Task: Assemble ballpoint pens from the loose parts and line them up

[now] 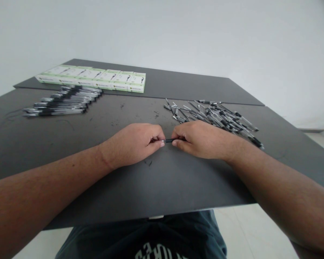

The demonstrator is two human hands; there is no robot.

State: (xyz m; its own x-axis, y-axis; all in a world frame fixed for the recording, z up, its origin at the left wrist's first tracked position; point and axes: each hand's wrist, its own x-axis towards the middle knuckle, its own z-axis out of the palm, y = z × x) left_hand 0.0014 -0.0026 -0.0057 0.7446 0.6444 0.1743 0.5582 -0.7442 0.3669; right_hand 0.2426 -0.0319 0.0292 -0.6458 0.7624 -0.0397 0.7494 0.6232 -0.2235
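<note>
Near the middle of the dark table, my left hand (136, 144) and my right hand (199, 139) face each other, fingertips pinched on the two ends of one black pen (168, 140). Only a short dark stretch of the pen shows in the gap between them; both its ends are hidden in my fingers. Just behind my right hand lies a loose heap of pen parts (224, 117), clear barrels with black grips and thin refills. Farther off to the left, a neater row of pens (66, 102) lies side by side.
A line of white and green pen boxes (97, 77) stands at the back left, behind the row of pens. Small dark marks dot the grey tabletop (129, 190). The table's front edge runs close to my lap, and a pale wall rises behind.
</note>
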